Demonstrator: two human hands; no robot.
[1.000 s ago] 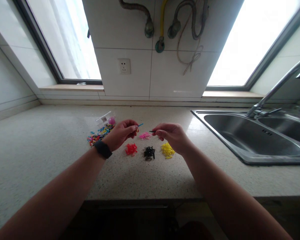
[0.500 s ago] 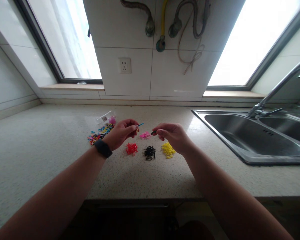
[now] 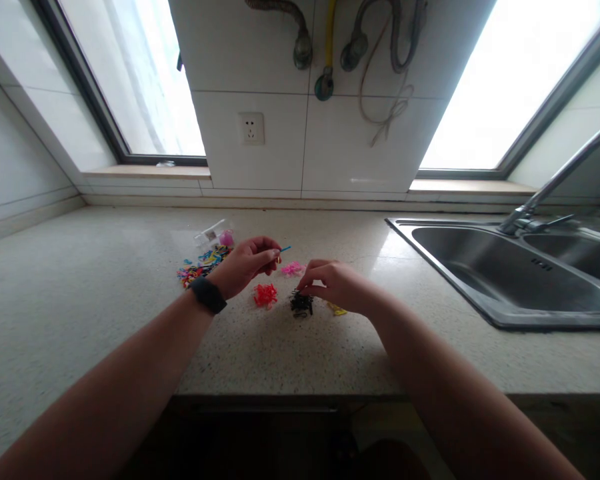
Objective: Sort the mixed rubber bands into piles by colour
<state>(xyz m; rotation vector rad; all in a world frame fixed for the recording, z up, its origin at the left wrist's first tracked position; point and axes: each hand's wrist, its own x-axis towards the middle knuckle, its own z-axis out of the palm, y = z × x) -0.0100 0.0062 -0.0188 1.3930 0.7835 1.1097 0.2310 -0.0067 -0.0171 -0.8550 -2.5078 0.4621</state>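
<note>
My left hand (image 3: pixel 247 263), with a black band on its wrist, is closed in a pinch on a small blue elastic band (image 3: pixel 284 250) held above the counter. My right hand (image 3: pixel 333 285) hangs low over the black pile of bands (image 3: pixel 300 304), fingertips pinched together right at the pile; whether anything is in them I cannot make out. A red pile (image 3: pixel 265 295) lies left of the black one, a pink pile (image 3: pixel 293 269) behind it. The yellow pile (image 3: pixel 337 309) is mostly hidden under my right hand.
A mixed heap of coloured bands (image 3: pixel 200 264) and a clear plastic bag (image 3: pixel 213 235) lie at the left on the speckled counter (image 3: pixel 105 300). A steel sink (image 3: pixel 505 273) with a tap (image 3: pixel 555 183) fills the right. A wall socket (image 3: pixel 251 128) and hoses are behind.
My right hand has dropped from the air down and left onto the black pile, covering most of the yellow pile. My left hand keeps its place with the blue band.
</note>
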